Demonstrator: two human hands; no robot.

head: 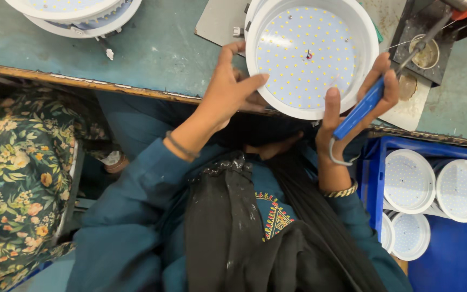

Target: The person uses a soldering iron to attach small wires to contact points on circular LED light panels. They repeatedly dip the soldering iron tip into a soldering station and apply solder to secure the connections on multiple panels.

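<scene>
A: Item one, main piece?

B: Round LED panel light point(310, 54), white plastic rim, flat disc face dotted with small yellow diodes in rings. It sits at the near edge of the teal workbench point(152, 48), partly over a grey mat point(217, 21).

A: Hands?

B: Left hand point(231, 89) closed on the light's left rim, thumb on the rim's front, fingers behind. Right hand point(352, 103) clamped around a soldering iron point(366, 103) with a blue handle and thin metal shaft; its thumb touches the light's lower rim. The hands sit on opposite sides of the light.

A: Surroundings?

B: Blue plastic crate point(449, 259) at right, holding more white lights point(433, 186) of the same kind, faces up. A stack of similar lights point(77, 13) at the bench's far left. A dark stand with a round brass-coloured cup point(425, 51) behind the iron. Floral fabric point(17, 173) at left. Bench surface worn, its edge chipped.
</scene>
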